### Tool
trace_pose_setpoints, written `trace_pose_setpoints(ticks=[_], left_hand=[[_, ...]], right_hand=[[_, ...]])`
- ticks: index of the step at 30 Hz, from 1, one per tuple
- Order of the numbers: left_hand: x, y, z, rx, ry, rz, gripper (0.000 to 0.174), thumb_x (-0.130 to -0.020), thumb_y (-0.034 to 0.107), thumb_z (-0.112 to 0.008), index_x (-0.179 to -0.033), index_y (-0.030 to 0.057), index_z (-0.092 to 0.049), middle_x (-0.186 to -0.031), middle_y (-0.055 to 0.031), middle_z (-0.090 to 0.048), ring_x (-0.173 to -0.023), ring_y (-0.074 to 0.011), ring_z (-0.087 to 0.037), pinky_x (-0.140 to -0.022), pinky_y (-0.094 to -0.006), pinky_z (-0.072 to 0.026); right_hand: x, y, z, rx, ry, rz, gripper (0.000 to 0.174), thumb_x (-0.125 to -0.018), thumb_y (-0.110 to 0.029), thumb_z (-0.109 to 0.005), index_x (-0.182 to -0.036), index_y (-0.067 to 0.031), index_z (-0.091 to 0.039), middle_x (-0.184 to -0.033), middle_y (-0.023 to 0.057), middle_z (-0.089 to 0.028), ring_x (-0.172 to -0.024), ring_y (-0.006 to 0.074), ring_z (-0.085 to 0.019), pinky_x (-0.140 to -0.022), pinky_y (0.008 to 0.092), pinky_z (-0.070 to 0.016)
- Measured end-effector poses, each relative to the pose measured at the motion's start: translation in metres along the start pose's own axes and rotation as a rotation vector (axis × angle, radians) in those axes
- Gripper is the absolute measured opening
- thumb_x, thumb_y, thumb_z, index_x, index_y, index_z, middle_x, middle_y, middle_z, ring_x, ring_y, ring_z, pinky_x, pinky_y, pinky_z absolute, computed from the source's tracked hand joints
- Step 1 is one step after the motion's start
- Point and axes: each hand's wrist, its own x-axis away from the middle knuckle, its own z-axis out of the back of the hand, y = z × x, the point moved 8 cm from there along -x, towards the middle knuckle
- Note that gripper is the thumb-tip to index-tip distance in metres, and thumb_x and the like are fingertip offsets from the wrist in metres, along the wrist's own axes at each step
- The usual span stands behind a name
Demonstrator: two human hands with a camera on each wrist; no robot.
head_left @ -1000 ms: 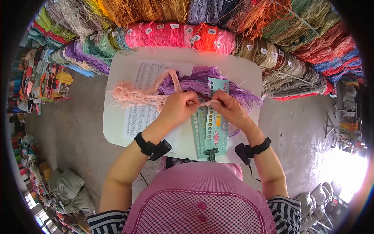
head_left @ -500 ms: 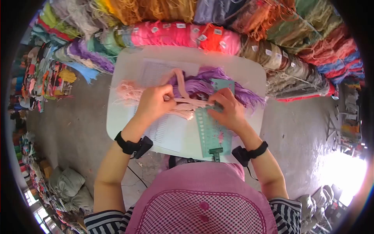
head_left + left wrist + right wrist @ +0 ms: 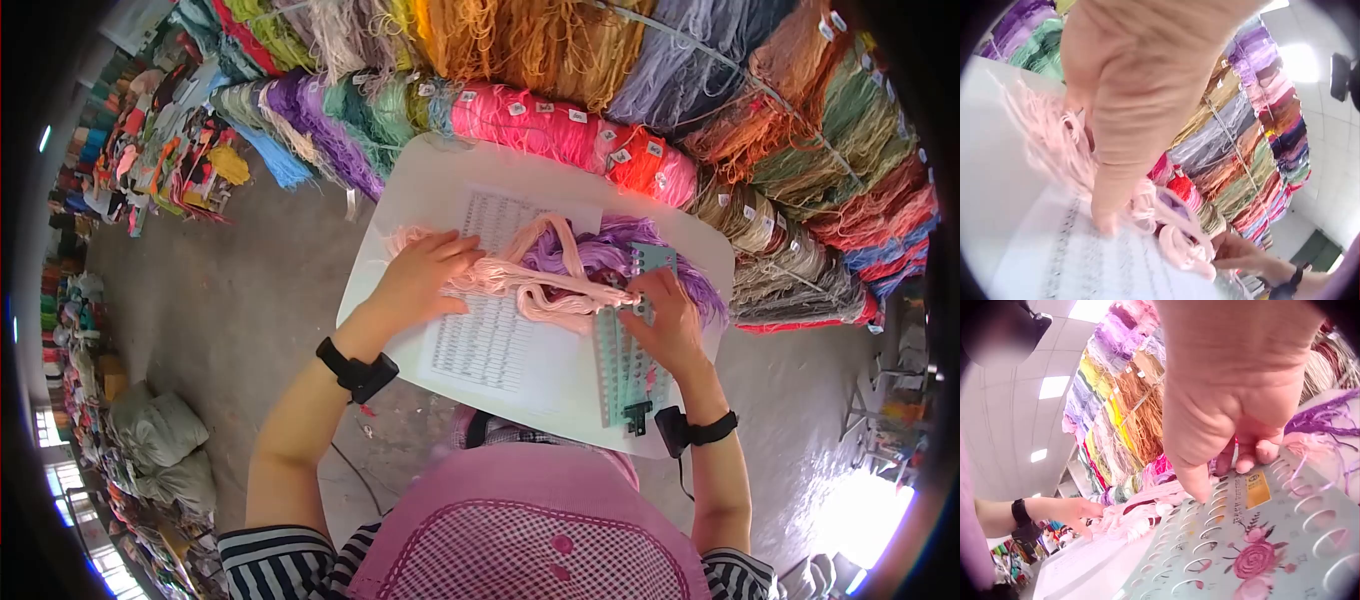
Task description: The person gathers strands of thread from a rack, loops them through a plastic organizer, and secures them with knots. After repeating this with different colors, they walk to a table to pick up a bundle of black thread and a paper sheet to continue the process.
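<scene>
A pale pink skein of thread (image 3: 545, 285) stretches across the table between both hands. My left hand (image 3: 425, 280) rests over its left part with fingers extended and the thumb apart; the left wrist view shows strands beneath the palm. At the skein's other end, my right hand (image 3: 665, 320) touches the mint-green hole-punched thread card (image 3: 1229, 550), thumb and fingers spread, with fingertips beside the pink strands. Flowers and a yellow label are printed on that card. A dark clip (image 3: 637, 417) sits at the cards' near end. Purple thread (image 3: 625, 240) lies behind the pink skein and partly under it.
A printed sheet of columns (image 3: 480, 350) lies under the pink skein on the white table (image 3: 400, 215). Racks of coloured yarn with small tags (image 3: 540, 120) crowd the table's far edge. Grey sacks (image 3: 165, 430) stand on the floor at left.
My left hand has moved left along the pink skein and its fingers have spread. My right hand's fingers have parted over the card. The head view has turned, shifting the table rightward.
</scene>
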Motion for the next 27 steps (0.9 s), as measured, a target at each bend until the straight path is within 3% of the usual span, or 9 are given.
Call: trace_pose_setpoints(ticks=[1,2,3,5,8,18,21,26,27], left_hand=[[0.002,0.002,0.001,-0.032,0.056,0.022,0.073,-0.066,0.034,-0.078,-0.13,0.0107,-0.054,-0.142,-0.007,-0.048,-0.132,-0.0315,-0.041,-0.105,-0.0436,-0.0353],[0.004,0.004,-0.001,-0.025,0.067,0.033,0.073,-0.066,0.034,-0.078,-0.13,0.0107,-0.054,-0.142,-0.007,-0.048,-0.132,-0.0315,-0.041,-0.105,-0.0436,-0.0353],[0.005,0.005,0.0,-0.033,0.076,0.072,0.075,-0.065,0.036,-0.078,-0.131,0.0107,-0.053,-0.142,-0.0064,-0.048,-0.131,-0.0295,-0.041,-0.104,-0.0439,-0.0351],[0.005,0.005,0.001,-0.039,0.098,0.113,0.077,-0.065,0.037,-0.078,-0.132,0.0107,-0.053,-0.141,-0.0059,-0.048,-0.131,-0.0275,-0.042,-0.102,-0.0443,-0.035],[0.007,0.003,0.001,-0.058,0.104,0.151,0.079,-0.064,0.038,-0.079,-0.133,0.011,-0.052,-0.141,-0.0036,-0.048,-0.128,-0.0241,-0.042,-0.098,-0.0427,-0.0359],[0.009,0.0,-0.004,-0.036,0.138,0.208,0.083,-0.059,0.035,-0.082,-0.132,0.0101,-0.052,-0.141,-0.0001,-0.048,-0.122,-0.0221,-0.046,-0.091,-0.042,-0.0389],[0.008,0.0,-0.005,-0.047,0.154,0.22,0.082,-0.059,0.036,-0.082,-0.131,0.0094,-0.053,-0.14,-0.0003,-0.049,-0.12,-0.0228,-0.046,-0.09,-0.0423,-0.0398],[0.006,0.008,-0.003,-0.057,0.22,0.204,0.076,-0.061,0.037,-0.081,-0.126,0.0083,-0.055,-0.134,-0.0021,-0.051,-0.116,-0.0251,-0.048,-0.088,-0.044,-0.0412],[0.006,0.008,-0.006,-0.06,0.197,0.219,0.074,-0.061,0.037,-0.081,-0.124,0.0084,-0.055,-0.131,-0.0027,-0.052,-0.114,-0.0264,-0.048,-0.088,-0.0446,-0.0417]], right_hand=[[-0.007,-0.012,0.002,0.045,0.029,0.06,0.037,-0.068,-0.013,-0.075,-0.103,-0.0118,-0.064,-0.107,0.0085,-0.059,-0.097,0.0316,-0.06,-0.083,0.0411,-0.0487],[-0.016,-0.024,-0.009,0.08,-0.029,0.136,0.061,-0.061,-0.021,-0.083,-0.118,-0.0148,-0.061,-0.119,0.0087,-0.058,-0.111,0.0305,-0.055,-0.095,0.0431,-0.0435],[-0.027,-0.038,-0.016,0.089,-0.04,0.147,0.061,-0.061,-0.021,-0.083,-0.118,-0.0148,-0.061,-0.119,0.0087,-0.058,-0.111,0.0305,-0.055,-0.095,0.0431,-0.0435],[-0.043,-0.086,-0.038,0.247,-0.135,0.429,0.084,-0.055,-0.028,-0.087,-0.13,-0.0161,-0.053,-0.129,0.0086,-0.054,-0.125,0.0288,-0.046,-0.106,0.0487,-0.0335],[-0.057,-0.081,-0.072,0.369,-0.19,0.431,0.099,-0.05,-0.034,-0.088,-0.138,-0.017,-0.045,-0.131,0.0083,-0.051,-0.132,0.0286,-0.037,-0.109,0.0534,-0.0259],[-0.055,-0.044,-0.067,0.315,-0.17,0.242,0.09,-0.049,-0.035,-0.087,-0.128,-0.0119,-0.052,-0.129,0.0108,-0.05,-0.121,0.0301,-0.043,-0.106,0.0496,-0.0302],[-0.045,-0.044,-0.059,0.366,-0.132,0.239,0.085,-0.05,-0.034,-0.087,-0.125,-0.011,-0.055,-0.131,0.011,-0.048,-0.124,0.0306,-0.042,-0.105,0.048,-0.0314],[-0.016,-0.053,-0.035,0.566,-0.013,0.133,0.095,-0.053,-0.037,-0.087,-0.137,-0.0146,-0.048,-0.144,0.0132,-0.037,-0.136,0.0338,-0.031,-0.112,0.0498,-0.0257],[-0.012,-0.044,-0.038,0.44,-0.036,0.118,0.097,-0.054,-0.037,-0.087,-0.14,-0.0159,-0.045,-0.146,0.0145,-0.036,-0.138,0.0348,-0.029,-0.113,0.0499,-0.0239]])
